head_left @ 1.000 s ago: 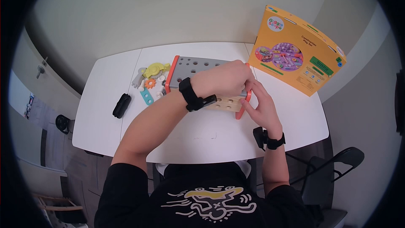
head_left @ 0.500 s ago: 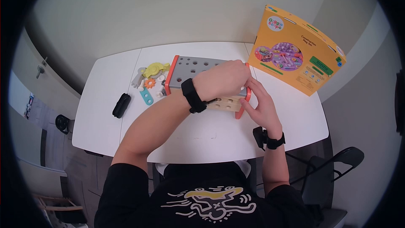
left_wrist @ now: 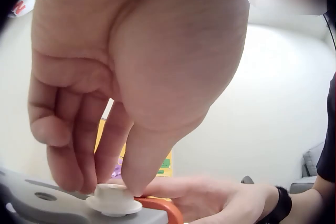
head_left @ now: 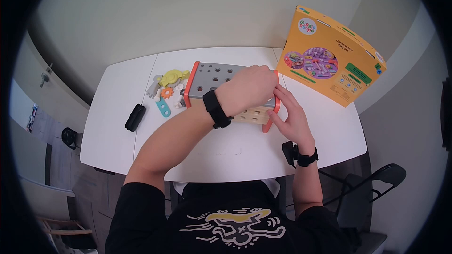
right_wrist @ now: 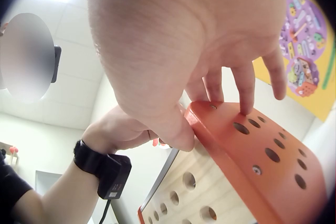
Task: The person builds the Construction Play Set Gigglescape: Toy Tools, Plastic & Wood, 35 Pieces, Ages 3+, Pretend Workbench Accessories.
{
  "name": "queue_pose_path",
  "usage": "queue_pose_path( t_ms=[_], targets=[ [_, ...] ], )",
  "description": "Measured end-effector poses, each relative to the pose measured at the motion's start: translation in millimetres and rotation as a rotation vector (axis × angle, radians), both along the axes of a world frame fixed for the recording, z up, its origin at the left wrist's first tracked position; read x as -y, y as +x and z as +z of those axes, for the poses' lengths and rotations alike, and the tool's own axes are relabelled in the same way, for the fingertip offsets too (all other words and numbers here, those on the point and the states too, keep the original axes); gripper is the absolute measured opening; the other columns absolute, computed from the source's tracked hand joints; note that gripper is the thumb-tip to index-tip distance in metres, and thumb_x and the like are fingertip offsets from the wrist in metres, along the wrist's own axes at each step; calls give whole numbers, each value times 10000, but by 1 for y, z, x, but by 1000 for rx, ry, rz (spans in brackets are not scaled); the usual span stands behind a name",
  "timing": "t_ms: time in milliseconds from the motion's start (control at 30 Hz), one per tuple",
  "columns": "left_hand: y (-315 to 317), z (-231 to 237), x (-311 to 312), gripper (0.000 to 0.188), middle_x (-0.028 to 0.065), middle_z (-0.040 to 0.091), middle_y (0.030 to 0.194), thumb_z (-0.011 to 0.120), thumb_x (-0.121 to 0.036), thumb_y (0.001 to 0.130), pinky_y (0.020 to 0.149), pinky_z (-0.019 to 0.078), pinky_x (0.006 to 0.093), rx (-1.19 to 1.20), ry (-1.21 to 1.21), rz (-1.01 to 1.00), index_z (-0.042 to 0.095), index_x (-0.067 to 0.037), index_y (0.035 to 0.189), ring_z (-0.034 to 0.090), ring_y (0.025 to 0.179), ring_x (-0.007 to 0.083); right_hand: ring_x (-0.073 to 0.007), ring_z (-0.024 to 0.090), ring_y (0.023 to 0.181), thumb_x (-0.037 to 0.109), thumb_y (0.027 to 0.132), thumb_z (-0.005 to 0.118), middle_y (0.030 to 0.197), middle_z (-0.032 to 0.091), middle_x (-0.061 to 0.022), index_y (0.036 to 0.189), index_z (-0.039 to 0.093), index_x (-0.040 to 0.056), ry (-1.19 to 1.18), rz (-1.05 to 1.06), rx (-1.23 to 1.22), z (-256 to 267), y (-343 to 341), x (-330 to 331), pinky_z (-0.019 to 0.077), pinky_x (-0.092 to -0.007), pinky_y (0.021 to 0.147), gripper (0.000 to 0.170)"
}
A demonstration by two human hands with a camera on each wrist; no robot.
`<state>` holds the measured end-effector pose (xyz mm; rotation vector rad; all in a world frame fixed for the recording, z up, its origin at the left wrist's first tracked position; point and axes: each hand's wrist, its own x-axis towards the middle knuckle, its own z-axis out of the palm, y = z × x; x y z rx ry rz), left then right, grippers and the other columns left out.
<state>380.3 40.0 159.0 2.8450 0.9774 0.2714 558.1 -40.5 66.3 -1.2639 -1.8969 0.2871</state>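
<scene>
A toy workbench stands on the table with a grey perforated top (head_left: pixel 215 79), a pale wooden front (right_wrist: pixel 198 184) and orange end panels (right_wrist: pixel 262 153). Over the top's right end, the left hand (head_left: pixel 249 89) reaches down. In the left wrist view the left hand (left_wrist: pixel 131 77) pinches a white flanged piece (left_wrist: pixel 113 200) on the grey surface, thumb and fingers at its rim. At the right end panel, the right hand (head_left: pixel 293 117) grips the corner; in its wrist view the right hand (right_wrist: pixel 173 50) has thumb on the wooden front and fingertips on the orange panel.
Left of the workbench lie a yellow toy piece (head_left: pixel 174 78), an orange gear (head_left: pixel 167 92), a teal strip (head_left: pixel 163 107) and several other parts. A black case (head_left: pixel 135 117) rests farther left. A yellow box (head_left: pixel 329 56) stands at the back right.
The left hand and wrist have turned, so the device under the wristband is now mostly hidden. The right hand stays at the workbench's end.
</scene>
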Motion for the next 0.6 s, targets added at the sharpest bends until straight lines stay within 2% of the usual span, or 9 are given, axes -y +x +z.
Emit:
queue_pose_path(
  t_ms=[133,200,300,433,500,533,600],
  targets=[
    [0,-7,-6,120,199,705,841,673,-26,799,804,572,437,3,-43,-62,723,26,894,699,879,372,-348,576,1302,179,869,712,1512,517,-122,1390,574,68,-16,-5,-16,2,-1,2,492,-402,1054,550],
    [-2,-8,-6,181,193,699,877,620,57,770,797,561,424,78,-80,-149,710,27,924,683,913,378,-354,579,1295,181,873,709,1509,518,-125,1387,572,69,-20,3,9,0,1,0,496,-402,1045,544],
    [-1,-7,-7,274,183,686,896,565,112,738,773,544,419,34,-129,-222,693,26,964,664,908,381,-359,584,1284,182,875,709,1490,530,-129,1387,567,67,-57,5,-3,0,2,0,500,-402,1037,544],
    [-1,-5,-10,323,173,674,862,542,122,715,743,531,425,87,-300,-292,687,19,985,652,867,384,-359,587,1279,185,877,709,1473,540,-132,1391,562,65,-66,13,-27,0,1,1,501,-402,1035,547],
    [-1,-3,-9,308,172,674,842,552,85,726,727,530,433,138,-338,-360,681,23,998,652,835,382,-343,594,1246,130,880,713,1340,593,-166,1291,594,28,-99,15,-71,1,0,3,451,-385,1060,440],
    [0,-10,-11,308,172,674,842,552,85,726,727,530,433,138,-338,-360,681,23,998,652,835,382,-343,594,1246,130,880,713,1340,593,-166,1291,594,28,-100,15,-71,1,0,2,451,-385,1060,440],
    [3,-30,-18,233,177,682,823,605,20,763,732,544,442,332,3,-291,694,26,979,668,822,373,-346,584,1291,190,874,708,1484,533,-123,1393,566,67,-26,-1,-11,1,0,1,498,-402,1042,553]
  ],
)
